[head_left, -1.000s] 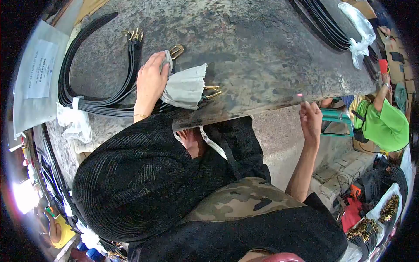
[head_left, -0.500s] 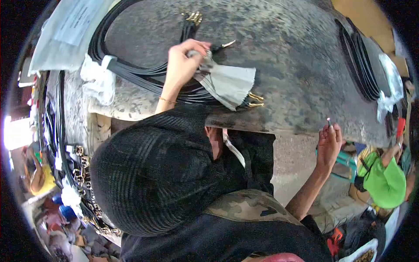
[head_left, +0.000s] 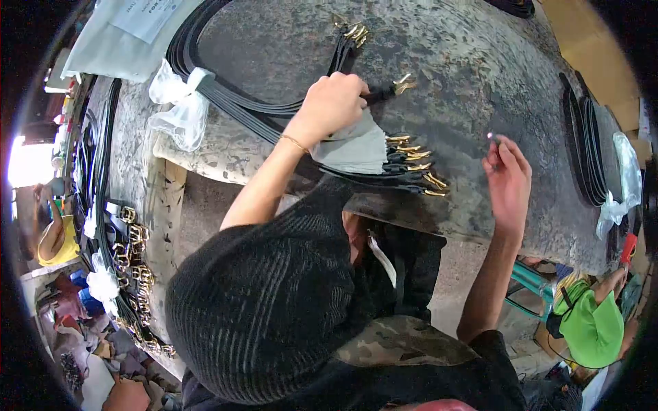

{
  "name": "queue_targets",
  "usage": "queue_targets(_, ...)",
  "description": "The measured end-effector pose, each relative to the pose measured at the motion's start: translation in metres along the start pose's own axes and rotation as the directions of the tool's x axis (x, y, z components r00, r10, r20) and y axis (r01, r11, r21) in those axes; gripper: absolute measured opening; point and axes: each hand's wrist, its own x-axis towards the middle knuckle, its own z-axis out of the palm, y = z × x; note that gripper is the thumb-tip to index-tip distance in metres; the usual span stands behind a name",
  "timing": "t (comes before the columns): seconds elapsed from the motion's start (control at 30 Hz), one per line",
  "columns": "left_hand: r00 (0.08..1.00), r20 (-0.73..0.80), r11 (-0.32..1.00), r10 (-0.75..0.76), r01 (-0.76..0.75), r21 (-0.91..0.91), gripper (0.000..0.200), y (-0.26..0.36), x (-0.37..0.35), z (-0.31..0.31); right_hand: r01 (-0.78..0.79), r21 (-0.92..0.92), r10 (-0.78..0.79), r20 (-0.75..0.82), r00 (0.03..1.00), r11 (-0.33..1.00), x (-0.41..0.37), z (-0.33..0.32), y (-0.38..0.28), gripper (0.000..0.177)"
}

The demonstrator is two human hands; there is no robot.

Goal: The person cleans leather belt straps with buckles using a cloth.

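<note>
My left hand (head_left: 334,104), a thin bracelet at its wrist, curls its fingers over a grey cloth (head_left: 356,147) and the black straps (head_left: 257,106) beneath it. The cloth lies across the straps, and gold metal ends (head_left: 418,154) stick out past its edge. Beyond the knuckles, one strap end with gold tips (head_left: 404,84) points right. My right hand (head_left: 508,164) is raised over the table's front part, fingers pinching a small dark stick with a bright tip (head_left: 492,138); its kind does not show.
White plastic ties the strap bundle (head_left: 200,79) at the left. Another tied bundle (head_left: 589,151) lies on the table (head_left: 473,89) at right. Gold buckles (head_left: 137,260) hang along the left edge. A person in a green top (head_left: 593,322) is at lower right, another in yellow (head_left: 60,240) at left.
The left hand and grey cloth have shifted; the cloth lies flatter and more gold ends show. The right hand has moved up over the table. The view has shifted slightly.
</note>
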Motion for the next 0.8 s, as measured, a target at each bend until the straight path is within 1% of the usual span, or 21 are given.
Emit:
queue_targets(0.03,0.997,0.069,0.986,0.022,-0.010,-0.168,0.025,-0.006,0.005,-0.007,-0.015,-0.004,0.016,0.055,0.998,1.000,0.006,0.009,-0.003,0.022)
queue_targets(0.07,0.997,0.079,0.985,0.024,-0.010,-0.171,0.025,-0.008,0.011,-0.009,-0.037,-0.010,0.038,0.109,0.993,0.999,0.012,0.017,-0.005,0.022)
queue_targets(0.1,0.991,0.128,0.977,0.048,-0.020,-0.214,0.026,-0.011,0.014,-0.010,-0.067,-0.007,0.067,0.183,0.981,0.998,0.019,0.024,-0.006,0.021)
queue_targets(0.13,0.983,0.171,0.966,0.070,-0.024,-0.257,0.026,-0.016,0.017,-0.009,-0.079,-0.009,0.079,0.183,0.980,0.997,0.029,0.032,0.001,0.021)
queue_targets(0.17,0.980,0.170,0.973,0.100,-0.061,-0.223,0.026,-0.023,0.019,0.003,-0.143,-0.019,0.144,0.233,0.962,0.990,0.039,0.042,0.007,0.021)
queue_targets(0.2,0.981,0.170,0.973,0.093,-0.054,-0.223,0.026,-0.022,0.019,0.003,-0.203,-0.032,0.204,0.281,0.938,0.979,0.050,0.052,0.013,0.021)
queue_targets(0.23,0.984,0.157,0.981,0.079,-0.049,-0.187,0.025,-0.017,0.018,-0.001,-0.206,-0.033,0.207,0.283,0.937,0.978,0.061,0.062,0.023,0.021)
queue_targets(0.27,0.987,0.145,0.987,0.067,-0.044,-0.152,0.025,-0.012,0.016,-0.001,-0.224,-0.023,0.220,0.318,0.922,0.974,0.070,0.070,0.037,0.021)
queue_targets(0.3,0.990,0.137,0.989,0.023,-0.002,-0.147,0.022,-0.009,0.013,0.001,-0.245,-0.014,0.234,0.356,0.905,0.969,0.077,0.078,0.047,0.021)
queue_targets(0.33,0.990,0.137,0.989,0.015,0.005,-0.146,0.022,-0.006,0.010,0.000,-0.250,-0.015,0.238,0.361,0.902,0.968,0.083,0.086,0.052,0.021)
queue_targets(0.4,0.998,0.034,0.994,0.046,-0.042,-0.098,0.020,-0.003,0.006,0.000,-0.192,0.026,0.170,0.363,0.916,0.981,0.092,0.102,0.063,0.021)
queue_targets(0.47,0.998,0.034,0.993,0.047,-0.043,-0.114,0.019,-0.004,0.005,0.001,-0.182,0.053,0.156,0.327,0.932,0.982,0.092,0.111,0.062,0.022)
queue_targets(0.53,0.986,0.168,0.990,0.014,0.010,-0.142,0.020,-0.003,0.007,-0.009,-0.003,-0.015,0.007,0.274,0.962,1.000,0.087,0.119,0.055,0.022)
queue_targets(0.57,0.969,0.242,0.978,0.057,-0.005,-0.209,0.023,-0.011,0.010,-0.010,0.101,-0.072,-0.081,0.235,0.969,0.992,0.087,0.121,0.055,0.021)
queue_targets(0.6,0.967,0.248,0.976,0.051,0.004,-0.216,0.023,-0.013,0.013,-0.013,0.090,-0.078,-0.069,0.235,0.970,0.993,0.086,0.122,0.051,0.021)
queue_targets(0.67,0.924,0.373,0.924,0.089,0.063,-0.377,0.026,-0.015,0.016,-0.021,0.299,-0.202,-0.253,0.224,0.941,0.932,0.084,0.124,0.046,0.021)
queue_targets(0.7,0.936,0.336,0.936,0.103,0.023,-0.350,0.025,-0.016,0.018,-0.017,0.294,-0.232,-0.251,0.200,0.947,0.927,0.087,0.123,0.047,0.020)
queue_targets(0.73,0.936,0.337,0.935,0.103,0.024,-0.354,0.025,-0.012,0.019,-0.012,0.292,-0.235,-0.248,0.200,0.948,0.927,0.089,0.123,0.049,0.020)
queue_targets(0.8,0.973,0.226,0.997,0.032,-0.015,-0.079,0.023,0.000,0.017,-0.005,0.233,-0.316,-0.197,0.143,0.970,0.920,0.092,0.123,0.051,0.020)
